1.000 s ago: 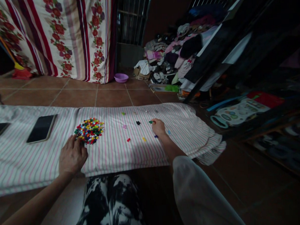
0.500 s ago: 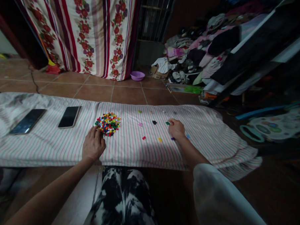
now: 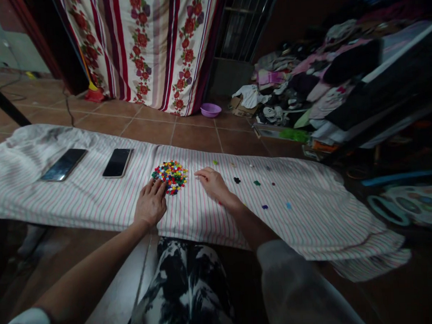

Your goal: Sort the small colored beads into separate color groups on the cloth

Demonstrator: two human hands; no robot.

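A round pile of small multicoloured beads (image 3: 175, 175) lies on the striped cloth (image 3: 204, 224). My left hand (image 3: 151, 203) rests palm down at its near left edge, fingers stretched out onto the beads. Just right of the pile is my right hand (image 3: 215, 183), thumb and fingers pinched together; what they hold, if anything, is too small to make out. Beyond it, little single-colour groups are spread out: black (image 3: 237, 180), green (image 3: 257, 183), dark blue (image 3: 264, 207), light blue (image 3: 288, 205) and yellow-green (image 3: 215, 162). My right hand and forearm partly cover a red one (image 3: 220, 203).
Two phones, one lying at the far left (image 3: 65, 165) and one nearer the pile (image 3: 117, 163), share the cloth. A purple basin (image 3: 211, 110) sits on the tiled floor by the flowered curtain (image 3: 157, 50). Heaped clothes (image 3: 305, 77) fill the back right.
My right hand has moved left, from the green group to beside the pile. My left hand stays at the pile's edge. The camera view has turned slightly left.
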